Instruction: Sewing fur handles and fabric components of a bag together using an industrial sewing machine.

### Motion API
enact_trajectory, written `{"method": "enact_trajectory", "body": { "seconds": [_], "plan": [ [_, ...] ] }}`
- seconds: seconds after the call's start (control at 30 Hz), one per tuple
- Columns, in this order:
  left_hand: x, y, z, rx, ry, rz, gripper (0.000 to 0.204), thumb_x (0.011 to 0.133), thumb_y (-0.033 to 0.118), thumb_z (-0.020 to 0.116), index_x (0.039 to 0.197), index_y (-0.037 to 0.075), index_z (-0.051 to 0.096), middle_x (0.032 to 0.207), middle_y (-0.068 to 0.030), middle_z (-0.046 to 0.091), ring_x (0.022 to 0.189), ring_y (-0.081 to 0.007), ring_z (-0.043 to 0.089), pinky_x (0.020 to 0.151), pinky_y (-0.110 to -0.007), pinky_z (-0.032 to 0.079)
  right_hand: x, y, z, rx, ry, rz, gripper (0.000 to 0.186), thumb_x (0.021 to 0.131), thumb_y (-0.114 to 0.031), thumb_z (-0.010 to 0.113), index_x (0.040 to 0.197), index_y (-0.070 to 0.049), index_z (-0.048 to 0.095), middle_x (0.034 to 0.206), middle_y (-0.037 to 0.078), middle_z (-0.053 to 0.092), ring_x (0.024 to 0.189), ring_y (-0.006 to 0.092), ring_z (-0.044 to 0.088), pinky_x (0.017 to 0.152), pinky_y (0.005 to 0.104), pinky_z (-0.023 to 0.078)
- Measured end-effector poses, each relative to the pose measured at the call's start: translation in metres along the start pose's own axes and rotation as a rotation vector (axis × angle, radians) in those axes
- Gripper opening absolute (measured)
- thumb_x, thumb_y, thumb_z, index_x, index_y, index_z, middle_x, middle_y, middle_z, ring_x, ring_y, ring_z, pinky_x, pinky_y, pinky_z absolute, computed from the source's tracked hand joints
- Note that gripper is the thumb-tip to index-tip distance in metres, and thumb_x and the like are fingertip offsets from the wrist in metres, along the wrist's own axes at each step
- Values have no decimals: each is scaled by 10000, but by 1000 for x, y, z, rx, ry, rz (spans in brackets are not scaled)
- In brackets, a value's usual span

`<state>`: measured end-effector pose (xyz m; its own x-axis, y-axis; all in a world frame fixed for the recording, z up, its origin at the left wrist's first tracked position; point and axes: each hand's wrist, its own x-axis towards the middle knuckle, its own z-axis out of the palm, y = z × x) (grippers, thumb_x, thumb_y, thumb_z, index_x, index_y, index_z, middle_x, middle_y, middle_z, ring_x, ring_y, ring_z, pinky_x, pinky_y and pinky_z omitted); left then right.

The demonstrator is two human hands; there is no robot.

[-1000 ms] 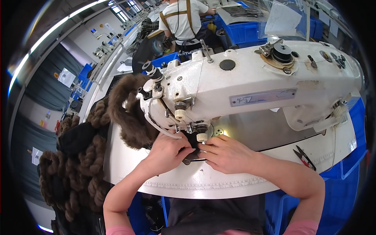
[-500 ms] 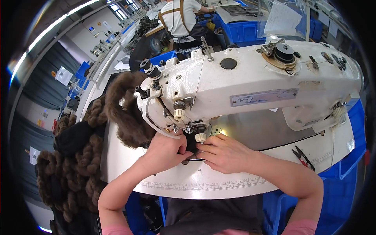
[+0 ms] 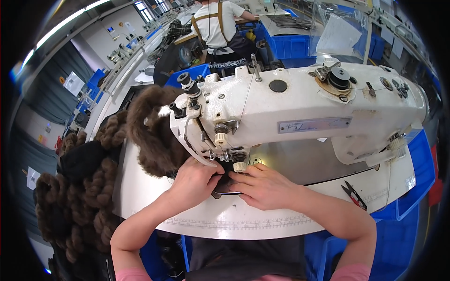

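Seemingly mid-seam — pinching black cloth (image 3: 227, 168) in left hand (image 3: 193, 181), with right hand (image 3: 265, 188) flattened — eight o'clock of white metal sewing machine (image 3: 290, 110).

Place: a sewing workshop, most likely one making garments or accessories.
Machine: a white sewing machine (image 3: 262, 112), heavy and industrial in build, threaded from the top.
Tabletop: a white tabletop (image 3: 150, 203) with a measuring scale along its front edge (the fisheye bends it into a curve).
Snips: small thread snips (image 3: 357, 198) lying at the right.
Materials: brown furry pieces (image 3: 89, 201), heaped with black cloth at the left.
Bins: blue plastic bins (image 3: 291, 47) among the tables.
Co-worker: a person (image 3: 208, 28) in strapped workwear at another table.
Room: further workstations (image 3: 119, 55) in line, a strip light (image 3: 62, 28) overhead.
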<state>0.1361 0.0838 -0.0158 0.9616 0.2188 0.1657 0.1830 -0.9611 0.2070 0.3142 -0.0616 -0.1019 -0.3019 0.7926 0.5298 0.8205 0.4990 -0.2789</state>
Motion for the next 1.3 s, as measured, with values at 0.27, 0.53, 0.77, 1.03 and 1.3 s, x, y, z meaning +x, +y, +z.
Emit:
{"method": "enact_trajectory", "body": {
  "seconds": [0.27, 0.53, 0.77, 1.03, 1.3],
  "plan": [
    [2, 20, 2, -100, 53, -252, 186, 855, 99, 668, 1012, 0, 683, 808, -171, 685, 715, -356, 668, 639, -414, 531, 2, 5, 4, 28, -59, 14, 393, 866, -209, 654, 1231, -69, 609, 1354, 126, 573, 1232, 303, 542, 1060, 439, 400],
    [5, 8, 14, 38, 27, -249, 181, 852, 172, 678, 833, -7, 689, 883, -170, 656, 694, -347, 674, 612, -457, 544, 0, 2, 7, -43, 55, 101, 345, 831, -164, 681, 1148, -37, 636, 1179, 110, 639, 1129, 286, 586, 1009, 433, 452],
    [8, -4, 23, -33, 62, -80, 91, 823, 132, 699, 847, 51, 733, 898, -121, 668, 699, -335, 674, 606, -422, 550, 12, -5, 11, -57, 103, 38, 355, 824, -154, 678, 1151, -26, 629, 1085, 108, 665, 1069, 272, 599, 911, 381, 466],
    [-2, -22, 35, 12, 175, 235, 202, 694, 121, 727, 894, 100, 714, 880, -24, 639, 750, -239, 649, 576, -339, 546, 23, -15, 22, 13, -73, 94, 372, 875, -172, 611, 1207, -4, 613, 1092, 147, 655, 1047, 263, 619, 952, 388, 438],
    [-20, 7, 47, 559, 165, 353, 208, 726, 170, 619, 884, 37, 648, 893, -40, 581, 813, -179, 560, 585, -241, 403, 1, -10, -2, -58, 154, 14, 127, 803, -195, 704, 844, -86, 653, 745, 45, 590, 669, 206, 616, 551, 324, 498]
  ]
}}
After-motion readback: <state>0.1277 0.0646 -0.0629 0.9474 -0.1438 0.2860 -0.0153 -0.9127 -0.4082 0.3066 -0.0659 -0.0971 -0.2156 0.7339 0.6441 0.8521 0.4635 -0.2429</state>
